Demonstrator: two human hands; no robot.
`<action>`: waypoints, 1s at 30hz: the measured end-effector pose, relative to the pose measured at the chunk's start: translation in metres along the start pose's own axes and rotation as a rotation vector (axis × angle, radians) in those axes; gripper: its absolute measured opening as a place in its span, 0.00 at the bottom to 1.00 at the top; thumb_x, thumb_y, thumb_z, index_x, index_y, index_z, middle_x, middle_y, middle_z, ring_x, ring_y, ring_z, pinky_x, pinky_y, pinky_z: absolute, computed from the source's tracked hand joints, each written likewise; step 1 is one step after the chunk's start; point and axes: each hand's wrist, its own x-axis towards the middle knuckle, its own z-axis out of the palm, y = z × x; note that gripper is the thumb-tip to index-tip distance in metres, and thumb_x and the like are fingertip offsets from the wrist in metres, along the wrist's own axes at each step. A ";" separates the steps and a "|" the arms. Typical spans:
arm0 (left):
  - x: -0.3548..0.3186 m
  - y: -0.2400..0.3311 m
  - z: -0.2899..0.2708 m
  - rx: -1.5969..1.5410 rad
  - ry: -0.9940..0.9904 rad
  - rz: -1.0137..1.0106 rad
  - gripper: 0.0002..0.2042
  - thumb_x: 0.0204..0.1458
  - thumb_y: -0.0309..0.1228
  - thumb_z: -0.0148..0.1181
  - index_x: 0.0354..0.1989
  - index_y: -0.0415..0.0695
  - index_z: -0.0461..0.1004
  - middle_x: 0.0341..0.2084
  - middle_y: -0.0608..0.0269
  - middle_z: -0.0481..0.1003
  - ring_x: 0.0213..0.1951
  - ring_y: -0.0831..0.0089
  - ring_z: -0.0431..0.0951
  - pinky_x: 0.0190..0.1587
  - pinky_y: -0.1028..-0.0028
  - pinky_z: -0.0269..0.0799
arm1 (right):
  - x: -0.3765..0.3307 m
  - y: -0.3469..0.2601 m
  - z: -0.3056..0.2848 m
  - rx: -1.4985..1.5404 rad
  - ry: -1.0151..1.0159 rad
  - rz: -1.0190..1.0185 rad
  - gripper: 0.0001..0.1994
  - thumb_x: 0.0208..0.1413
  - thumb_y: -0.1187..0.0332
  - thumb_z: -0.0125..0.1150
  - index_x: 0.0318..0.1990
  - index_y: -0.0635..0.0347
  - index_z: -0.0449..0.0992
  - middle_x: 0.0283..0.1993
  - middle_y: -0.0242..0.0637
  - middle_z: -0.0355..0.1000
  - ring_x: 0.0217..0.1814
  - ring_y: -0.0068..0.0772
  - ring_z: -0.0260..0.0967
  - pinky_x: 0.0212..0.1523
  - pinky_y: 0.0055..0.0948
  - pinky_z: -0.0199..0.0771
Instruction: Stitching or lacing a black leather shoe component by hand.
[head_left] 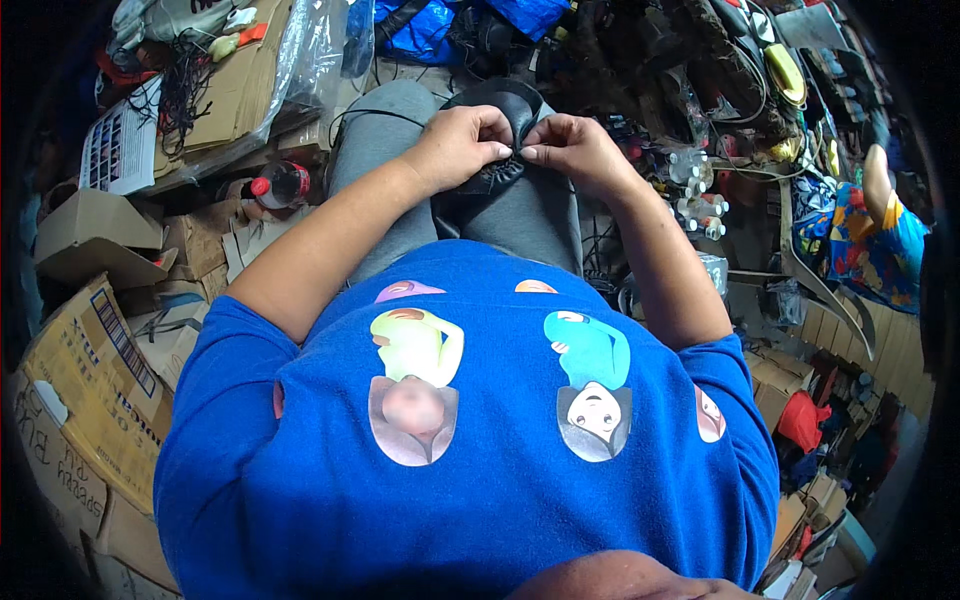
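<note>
A black leather shoe (492, 184) with gathered stitching across its upper rests between my thighs, over my grey trousers (375, 150). My left hand (464, 146) pinches it from the left, thumb against the fingertips. From the right my right hand (582, 152) is closed in a pinch at the same spot, the fingertips of both hands nearly meeting above the stitching. Whether a thread or needle is between the fingers is too small to tell. Part of the shoe is hidden behind my hands.
Flattened cardboard (235, 85) and an open carton (100, 235) lie at the left, near a red-capped bottle (282, 186). Several clear plastic bottles (702, 208) stand at the right. Another person's arm (878, 182) shows at the far right.
</note>
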 end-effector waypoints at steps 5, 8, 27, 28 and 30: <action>-0.009 0.011 -0.027 0.405 0.022 0.135 0.07 0.43 0.28 0.63 0.30 0.42 0.74 0.25 0.62 0.74 0.31 0.69 0.74 0.38 0.69 0.67 | -0.003 -0.005 -0.010 -0.028 -0.039 -0.058 0.07 0.48 0.69 0.67 0.31 0.61 0.75 0.27 0.23 0.70 0.31 0.15 0.64 0.36 0.19 0.65; -0.019 0.016 -0.028 0.561 0.084 0.186 0.07 0.44 0.30 0.61 0.31 0.44 0.74 0.25 0.61 0.74 0.35 0.65 0.74 0.39 0.69 0.67 | -0.010 0.011 -0.022 0.067 -0.002 -0.007 0.09 0.47 0.68 0.68 0.31 0.61 0.74 0.28 0.23 0.68 0.33 0.15 0.63 0.37 0.18 0.63; -0.002 0.028 -0.022 0.781 -0.190 0.287 0.06 0.52 0.31 0.49 0.34 0.46 0.71 0.28 0.54 0.76 0.36 0.55 0.76 0.40 0.56 0.68 | -0.021 -0.024 -0.028 -0.794 0.357 -0.460 0.07 0.47 0.67 0.61 0.34 0.55 0.77 0.37 0.39 0.70 0.45 0.42 0.68 0.49 0.37 0.66; -0.004 0.027 -0.023 0.780 -0.190 0.267 0.06 0.51 0.30 0.49 0.35 0.45 0.71 0.28 0.54 0.76 0.36 0.55 0.76 0.39 0.56 0.68 | -0.021 -0.025 -0.020 -1.001 0.265 -0.533 0.06 0.48 0.66 0.60 0.34 0.54 0.77 0.37 0.37 0.71 0.42 0.41 0.69 0.48 0.38 0.65; -0.002 0.025 -0.025 0.780 -0.190 0.261 0.06 0.51 0.30 0.49 0.35 0.45 0.70 0.28 0.54 0.76 0.36 0.55 0.76 0.38 0.56 0.68 | -0.018 -0.034 -0.007 -1.282 0.144 -0.611 0.04 0.50 0.65 0.55 0.32 0.50 0.74 0.34 0.33 0.72 0.38 0.37 0.71 0.46 0.38 0.61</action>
